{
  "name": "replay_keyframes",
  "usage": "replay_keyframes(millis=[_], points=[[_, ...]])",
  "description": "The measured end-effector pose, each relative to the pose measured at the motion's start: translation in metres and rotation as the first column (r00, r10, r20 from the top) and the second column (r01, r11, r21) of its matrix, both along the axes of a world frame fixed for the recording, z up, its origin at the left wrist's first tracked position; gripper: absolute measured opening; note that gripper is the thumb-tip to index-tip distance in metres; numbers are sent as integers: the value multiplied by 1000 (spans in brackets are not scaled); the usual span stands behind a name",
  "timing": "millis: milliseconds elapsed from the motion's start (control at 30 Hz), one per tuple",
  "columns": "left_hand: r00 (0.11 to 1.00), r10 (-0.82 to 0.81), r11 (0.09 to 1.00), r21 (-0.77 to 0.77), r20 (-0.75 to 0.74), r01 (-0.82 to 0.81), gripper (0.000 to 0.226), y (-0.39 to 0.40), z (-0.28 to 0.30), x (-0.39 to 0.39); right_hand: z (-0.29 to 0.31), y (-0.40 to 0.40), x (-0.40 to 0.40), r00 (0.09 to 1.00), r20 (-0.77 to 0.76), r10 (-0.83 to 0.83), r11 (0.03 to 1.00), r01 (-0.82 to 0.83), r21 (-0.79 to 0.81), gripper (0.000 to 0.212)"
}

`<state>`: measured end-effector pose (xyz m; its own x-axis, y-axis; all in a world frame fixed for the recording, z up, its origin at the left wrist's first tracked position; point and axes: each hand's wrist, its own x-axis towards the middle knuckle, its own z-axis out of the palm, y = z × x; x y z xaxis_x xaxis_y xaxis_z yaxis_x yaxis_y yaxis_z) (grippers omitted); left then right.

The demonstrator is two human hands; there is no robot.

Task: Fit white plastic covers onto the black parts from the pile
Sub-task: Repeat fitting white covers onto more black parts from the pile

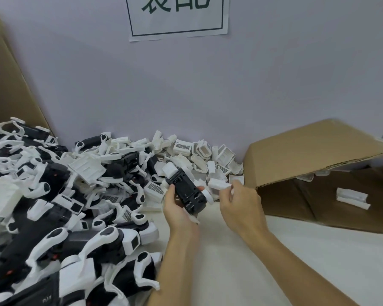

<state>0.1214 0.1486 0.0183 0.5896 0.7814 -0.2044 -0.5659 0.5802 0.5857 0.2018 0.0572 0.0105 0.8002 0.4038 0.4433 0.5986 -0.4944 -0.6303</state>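
White cover [218, 183] blurs in right hand [241, 202]; left hand [175, 206] grips black part [187, 191].

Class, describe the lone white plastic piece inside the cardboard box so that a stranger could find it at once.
Start at the brown cardboard box lying on its side on the right, its opening facing the camera. On its lower inner wall lies one long white plastic piece. Unlike the heaped white covers by the wall, it lies alone on bare cardboard.

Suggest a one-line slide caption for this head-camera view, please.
Left hand holds a black part while the right hand pinches a white cover beside the pile.
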Motion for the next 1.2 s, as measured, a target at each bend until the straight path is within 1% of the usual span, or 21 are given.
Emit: replay_keyframes(millis=[33,133,200,233,267,333,400,433,467,533,567,600,667,733,800,867,933,1000,1033,1100,1200], points=[[1000,2,1000,-5,12,-2,32,1,0,-1,-2,-4,-6,999,-40,-6,1000,6,10,27],[1000,14,1000,4,14,-14,35,1,0,-1,-12,-13,-17,956,-284,77,995,-56,78,30],[1000,22,999,29,-7,-22,33,0,0,-1,-16,-20,-18,935,-349,70,997,-69,15,23],[1000,26,999,43,-15,-25,31,0,0,-1,-17,-24,-17,947,-319,36,997,-58,-60,21],[999,27,998,59,-23,-26,30,0,0,-1,-19,-28,-16,971,-241,-13,989,-23,-149,19],[999,24,995,93,-41,-20,28,-1,-1,0,-20,-35,-18,994,-28,-103,951,90,-295,17],[998,20,992,128,-60,-12,28,-1,-3,1,-21,-37,-21,988,104,-112,931,141,-337,18],[998,13,990,144,-68,-3,30,-1,-4,2,-23,-39,-20,988,128,-82,937,120,-328,20],[997,2,987,158,-74,10,33,-2,-5,2,-26,-41,-17,993,119,-15,945,53,-322,25],[997,-19,984,175,-73,31,38,-3,-5,3,-30,-47,-13,974,23,227,939,-212,-272,40],[998,-32,984,175,-62,42,38,-3,-4,3,-31,-50,-12,936,-50,350,907,-352,-230,47],[997,-51,984,167,-50,58,37,-4,-3,3,-32,-52,-12,895,-112,432,873,-446,-198,54],[995,-87,985,146,-47,93,35,-4,-2,4,-37,-55,-10,864,-159,478,840,-502,-203,59],[994,-98,985,139,-53,105,27,-4,-3,5,-41,-55,-7,871,-115,478,840,-491,-229,56],[995,-93,984,149,-31,97,23,-4,-5,7,-41,-51,-5,897,-73,435,871,-440,-220,49],[996,-79,983,167,-28,82,26,-3,-7,7,-42,-50,-3,929,-69,364,923,-370,-108,43],[994,-80,976,196,-72,93,25,-3,-7,7,-39,-49,-1,954,-62,293,954,-288,79,32],[988,-70,963,248,-136,102,28,-5,-6,6,-36,-49,-1,969,-75,234,945,-209,253,26],[982,-44,945,312,-182,100,31,-6,-5,6,-35,-48,-2,969,-103,226,927,-181,328,26],[958,16,870,477,-286,128,32,-10,-4,7,-32,-45,-4,946,-202,254,874,-135,468,30],[900,43,723,635,-435,273,18,-22,-1,9,-30,-39,-9,847,-371,382,795,-97,599,50]])
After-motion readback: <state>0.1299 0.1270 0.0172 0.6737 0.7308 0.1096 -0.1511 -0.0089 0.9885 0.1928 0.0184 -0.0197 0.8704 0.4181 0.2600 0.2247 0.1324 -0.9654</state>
